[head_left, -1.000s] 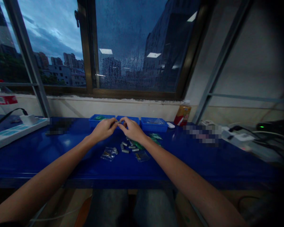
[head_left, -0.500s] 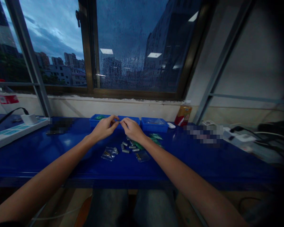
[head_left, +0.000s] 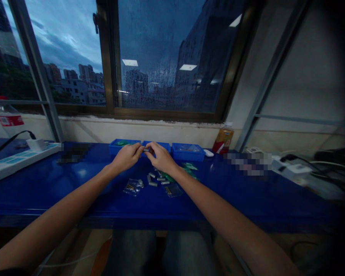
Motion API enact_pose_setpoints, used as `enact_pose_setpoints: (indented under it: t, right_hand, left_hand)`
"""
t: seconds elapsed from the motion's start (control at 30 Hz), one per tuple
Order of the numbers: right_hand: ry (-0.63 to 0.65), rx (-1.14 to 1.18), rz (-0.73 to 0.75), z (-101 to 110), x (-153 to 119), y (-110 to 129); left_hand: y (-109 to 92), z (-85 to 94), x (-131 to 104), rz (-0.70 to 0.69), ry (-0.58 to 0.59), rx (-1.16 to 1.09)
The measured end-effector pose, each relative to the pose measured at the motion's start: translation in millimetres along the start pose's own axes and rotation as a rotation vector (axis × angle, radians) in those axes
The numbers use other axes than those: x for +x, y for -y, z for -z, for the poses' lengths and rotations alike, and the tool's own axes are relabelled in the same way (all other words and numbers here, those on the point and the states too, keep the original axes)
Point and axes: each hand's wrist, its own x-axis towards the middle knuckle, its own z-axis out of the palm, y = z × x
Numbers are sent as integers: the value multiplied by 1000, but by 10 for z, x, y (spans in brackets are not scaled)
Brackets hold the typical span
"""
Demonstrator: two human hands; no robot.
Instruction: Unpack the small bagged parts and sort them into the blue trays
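Note:
A small grey metal cylinder (head_left: 146,150) shows between my fingertips, above the table and in front of the blue trays. My left hand (head_left: 127,157) pinches its left end, and my right hand (head_left: 161,158) has thumb and fingers closed on the other end. Below my hands lie several loose metal cylinders (head_left: 153,184). To their left is a clear plastic bag (head_left: 133,187) with brass-coloured pieces in it; a second such bag (head_left: 173,189) lies to the right. Green packets (head_left: 190,166) are partly hidden behind my right wrist.
Three blue trays stand along the back: the left tray (head_left: 112,148) with green packets, the middle tray (head_left: 167,147) partly covered by my hands, the right tray (head_left: 188,156) with clear bags. A bottle (head_left: 223,140) stands right, a power strip (head_left: 23,159) lies left on the blue table (head_left: 74,195).
My fingers have closed in and turned a little, and the grey metal cylinder between them now shows. The things on the table have stayed in place.

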Motion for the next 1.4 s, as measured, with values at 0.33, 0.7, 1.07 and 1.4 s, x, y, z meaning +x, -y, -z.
enact_pose_setpoints:
  t: [0.33,0.7,1.07,1.4]
  right_hand:
    - [-12,-120,-24,10,37,-20]
    - [1,-67,-35,-3,-2,-9]
    - [31,-197,-75,5,30,-23]
    - [38,-52,-39,30,9,11]
  left_hand:
    - [-3,-38,-17,-61,-2,-111]
    - [44,-47,-7,31,22,-36]
    - [39,-86,-14,-56,48,-56]
    - [57,-72,-5,21,59,2]
